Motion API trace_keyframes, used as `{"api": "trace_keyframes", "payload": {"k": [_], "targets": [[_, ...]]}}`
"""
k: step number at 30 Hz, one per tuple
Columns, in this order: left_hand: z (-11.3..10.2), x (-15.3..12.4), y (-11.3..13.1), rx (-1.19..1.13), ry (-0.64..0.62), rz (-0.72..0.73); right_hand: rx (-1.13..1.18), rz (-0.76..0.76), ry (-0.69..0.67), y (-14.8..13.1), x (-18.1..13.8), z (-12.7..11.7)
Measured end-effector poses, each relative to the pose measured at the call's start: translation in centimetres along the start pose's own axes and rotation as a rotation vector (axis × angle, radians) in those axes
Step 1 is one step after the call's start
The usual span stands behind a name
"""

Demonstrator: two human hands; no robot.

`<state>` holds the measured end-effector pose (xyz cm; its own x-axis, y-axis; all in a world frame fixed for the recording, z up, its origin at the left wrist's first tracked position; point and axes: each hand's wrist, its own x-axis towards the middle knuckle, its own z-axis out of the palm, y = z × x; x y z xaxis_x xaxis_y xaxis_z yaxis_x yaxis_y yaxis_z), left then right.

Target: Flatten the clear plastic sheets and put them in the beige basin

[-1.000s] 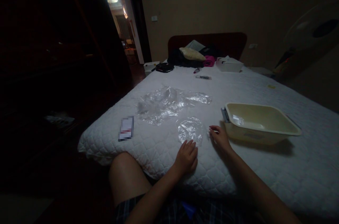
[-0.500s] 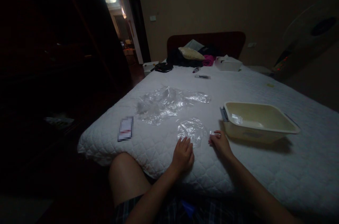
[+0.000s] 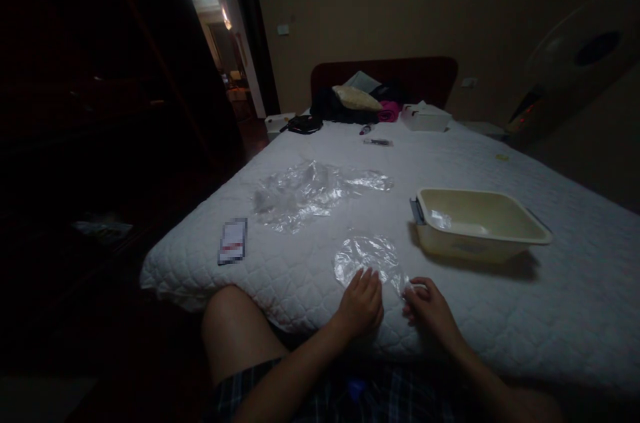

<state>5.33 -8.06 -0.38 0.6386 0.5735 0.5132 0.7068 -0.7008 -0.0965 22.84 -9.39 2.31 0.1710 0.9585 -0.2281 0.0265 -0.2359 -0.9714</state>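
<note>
A small clear plastic bag (image 3: pixel 361 254) lies crinkled on the white quilted bed cover in front of me. My left hand (image 3: pixel 361 303) rests on its near part, fingers stretched out and palm down. At the bag's right corner, my right hand (image 3: pixel 431 310) pinches the thin plastic between thumb and fingers. Beyond it spreads a larger heap of clear plastic (image 3: pixel 310 195), which neither hand touches. A cream plastic basin (image 3: pixel 480 246) with grey side handles stands to the right of my right hand.
A phone-like object with a blurred screen (image 3: pixel 233 241) lies near the bed's left edge. Toward the headboard (image 3: pixel 425 76) are clothes, a pillow (image 3: pixel 357 98), a white box (image 3: pixel 426 118) and a black bag (image 3: pixel 305 124). A fan (image 3: pixel 590 53) stands at right.
Both hands have come nearer to me and a little to the right. The bag's right corner has been drawn along with my right hand. The view has shifted slightly.
</note>
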Motion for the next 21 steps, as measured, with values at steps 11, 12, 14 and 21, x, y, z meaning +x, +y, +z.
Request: {"api": "trace_keyframes", "payload": {"k": [11, 12, 14, 21], "targets": [[1.3, 0.9, 0.9, -0.039, -0.035, 0.040, -0.032, -0.156, 0.046, -0.9, 1.0, -1.2], [1.3, 0.9, 0.8, -0.041, -0.037, 0.046, 0.002, -0.145, 0.035, -1.2, 1.2, -1.1], [1.3, 0.8, 0.7, -0.044, -0.041, 0.054, 0.068, -0.118, 0.006, -1.6, 1.7, -0.7], [1.2, 0.9, 0.8, -0.042, -0.050, 0.051, 0.057, -0.220, -0.100, -1.3, 3.3, 0.7]]}}
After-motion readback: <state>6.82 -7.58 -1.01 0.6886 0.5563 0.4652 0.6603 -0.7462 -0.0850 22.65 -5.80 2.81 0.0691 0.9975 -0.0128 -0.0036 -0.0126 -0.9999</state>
